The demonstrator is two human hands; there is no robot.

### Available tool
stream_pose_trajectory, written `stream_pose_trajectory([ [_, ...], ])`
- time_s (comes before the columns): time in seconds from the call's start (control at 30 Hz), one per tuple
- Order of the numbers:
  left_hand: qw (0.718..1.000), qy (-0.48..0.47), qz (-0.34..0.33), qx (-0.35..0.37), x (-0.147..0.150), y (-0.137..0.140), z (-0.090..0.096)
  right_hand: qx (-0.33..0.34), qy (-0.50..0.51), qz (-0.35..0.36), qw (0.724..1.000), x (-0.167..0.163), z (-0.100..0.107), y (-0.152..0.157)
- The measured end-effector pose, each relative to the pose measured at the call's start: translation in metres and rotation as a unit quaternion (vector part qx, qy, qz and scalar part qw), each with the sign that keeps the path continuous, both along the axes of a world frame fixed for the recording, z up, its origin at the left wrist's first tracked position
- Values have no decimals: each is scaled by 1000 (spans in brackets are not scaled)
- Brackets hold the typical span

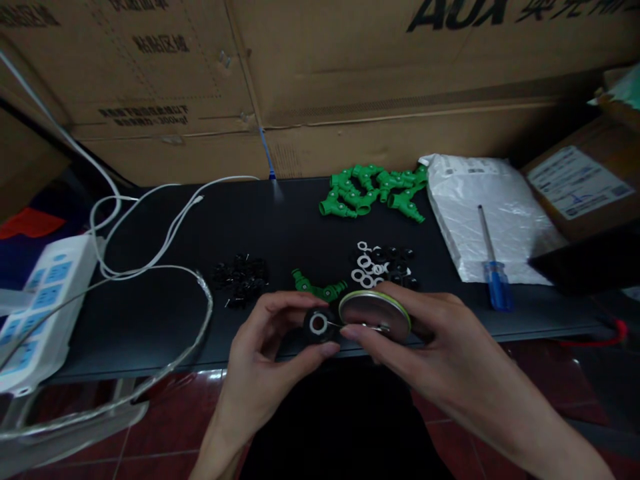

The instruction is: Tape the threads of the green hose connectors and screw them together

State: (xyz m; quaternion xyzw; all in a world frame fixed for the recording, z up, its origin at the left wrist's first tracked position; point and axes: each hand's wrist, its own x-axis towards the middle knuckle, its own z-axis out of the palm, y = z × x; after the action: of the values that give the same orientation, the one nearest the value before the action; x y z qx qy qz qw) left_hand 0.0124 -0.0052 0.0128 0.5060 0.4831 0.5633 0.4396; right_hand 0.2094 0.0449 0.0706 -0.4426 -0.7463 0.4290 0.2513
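Note:
Between the thumb and fingers of my left hand [267,350] is a small black round cap [308,327], its open side toward me. A white washer [319,333] sits inside the cap. My right hand [433,333] grips a round pin badge [367,309] by its edge, metal back facing me. The badge's pin sticks out leftward, its tip at the washer; whether it touches I cannot tell. Just behind my hands lies a green branched plastic fitting [320,288]. White washers [364,262] and black caps [399,265] lie beyond my right hand.
Small black parts [243,277] are heaped at left on the black table [280,227]. Several green fittings [357,193] lie at the back. A blue screwdriver [497,287] rests by a white plastic package [480,187]. White cables [167,243] and a power strip [50,300] occupy the left.

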Motion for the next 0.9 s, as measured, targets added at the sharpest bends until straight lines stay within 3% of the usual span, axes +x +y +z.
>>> stream_pose_trajectory([
  [0.2, 999, 7, -37, -16, -1, 4, -1, -31, -9, -4, 999, 0, -7, -2],
  [0.53, 999, 21, -17, -25, 1, -4, -5, -15, -10, -4, 1000, -6, -8, -2],
  [0.9, 984, 169, 23, 49, 1, -5, -6, 5, -35, -19, 999, -8, -8, -5],
])
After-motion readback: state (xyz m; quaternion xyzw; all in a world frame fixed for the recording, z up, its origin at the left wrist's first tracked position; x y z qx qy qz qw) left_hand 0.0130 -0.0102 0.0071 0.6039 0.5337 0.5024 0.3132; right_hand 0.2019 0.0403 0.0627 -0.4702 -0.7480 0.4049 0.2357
